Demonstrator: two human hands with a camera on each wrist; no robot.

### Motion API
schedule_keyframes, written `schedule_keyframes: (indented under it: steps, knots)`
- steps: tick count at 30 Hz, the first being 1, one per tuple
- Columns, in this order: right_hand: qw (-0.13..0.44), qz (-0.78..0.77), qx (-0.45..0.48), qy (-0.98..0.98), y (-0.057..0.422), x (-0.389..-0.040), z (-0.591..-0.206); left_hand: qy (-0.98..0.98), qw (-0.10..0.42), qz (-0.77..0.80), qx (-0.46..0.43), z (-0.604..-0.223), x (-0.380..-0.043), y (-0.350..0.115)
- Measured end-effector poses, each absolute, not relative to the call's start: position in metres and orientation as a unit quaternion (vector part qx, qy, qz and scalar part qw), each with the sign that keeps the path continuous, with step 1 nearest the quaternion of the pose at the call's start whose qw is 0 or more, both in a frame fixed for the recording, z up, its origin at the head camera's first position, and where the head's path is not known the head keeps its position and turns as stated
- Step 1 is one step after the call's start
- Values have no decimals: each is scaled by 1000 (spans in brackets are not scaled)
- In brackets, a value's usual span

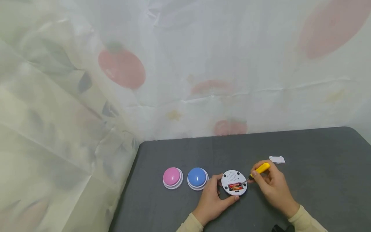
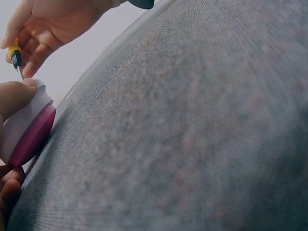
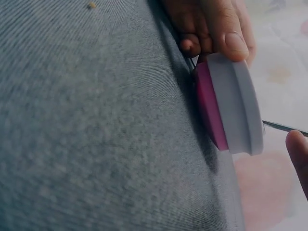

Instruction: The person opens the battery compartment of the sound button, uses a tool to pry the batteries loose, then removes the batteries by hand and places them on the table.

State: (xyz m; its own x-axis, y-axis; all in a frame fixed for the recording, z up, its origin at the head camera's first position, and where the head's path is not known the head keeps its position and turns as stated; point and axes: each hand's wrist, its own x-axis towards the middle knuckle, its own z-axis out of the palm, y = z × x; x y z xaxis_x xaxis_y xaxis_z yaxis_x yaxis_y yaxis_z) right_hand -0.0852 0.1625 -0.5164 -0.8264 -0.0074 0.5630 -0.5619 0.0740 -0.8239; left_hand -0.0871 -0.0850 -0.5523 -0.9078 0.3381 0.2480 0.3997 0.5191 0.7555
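A round white push button [image 1: 232, 175] lies upside down, its magenta dome [image 3: 210, 108] facing the table in the right wrist view. Red batteries [image 1: 235, 186] sit in its uncovered compartment. My left hand [image 1: 212, 200] holds this button by its rim, thumb at the near side and fingers at the far left. In my right hand [image 1: 272, 188] is a screwdriver [image 1: 262, 168] with a yellow handle, pinched between thumb and fingers. Its metal shaft slants down to the right end of the batteries; whether the tip touches them I cannot tell.
A pink-domed button [image 1: 171, 176] and a blue-domed button [image 1: 197, 177] stand upright left of my left hand. Beyond my right hand lies a small white battery cover [image 1: 277, 159]. The dark grey table [image 1: 324, 180] meets a printed curtain [image 1: 174, 64] at the back and left.
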Motion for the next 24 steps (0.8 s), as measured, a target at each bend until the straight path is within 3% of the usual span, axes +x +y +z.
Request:
schedule_keyframes:
  steps: [13,24]
  knots:
    - [198,641,147,-727,165,-83,-517,-870,40,-440,-219,-553,-87,-85]
    - [135,706,125,-684,175,-87,-524,-865,50,-450,-219,-554,-86,-85]
